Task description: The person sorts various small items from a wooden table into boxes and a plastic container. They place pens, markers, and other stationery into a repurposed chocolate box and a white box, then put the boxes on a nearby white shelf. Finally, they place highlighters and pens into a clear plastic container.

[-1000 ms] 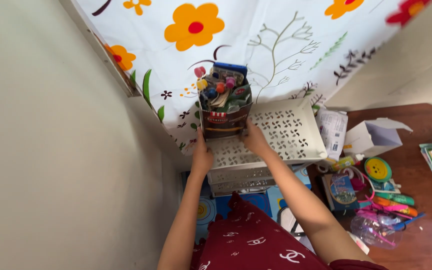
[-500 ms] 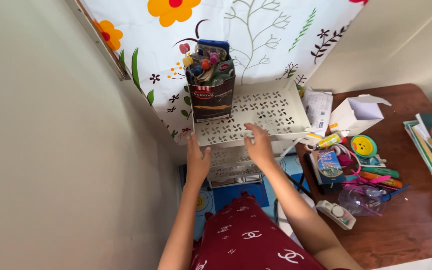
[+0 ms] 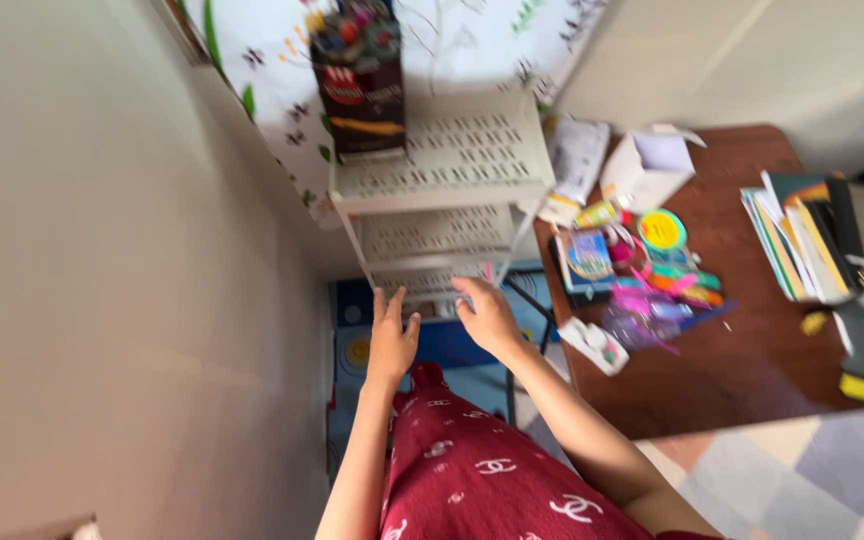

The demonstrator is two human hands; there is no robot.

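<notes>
Both our hands are released and empty, the left hand (image 3: 392, 335) and right hand (image 3: 487, 315) level before the rack (image 3: 442, 185), whose lowest shelf (image 3: 432, 283) lies just ahead, long axis crosswise, right hand slightly nearer.

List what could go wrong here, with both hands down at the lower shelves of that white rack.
1. The tall box stuffed with pens stands at the left edge of the rack's top tray; a jolt to the rack might topple it.
2. The left hand and right hand are open near the lower tray; fingers could catch in its perforations.
</notes>
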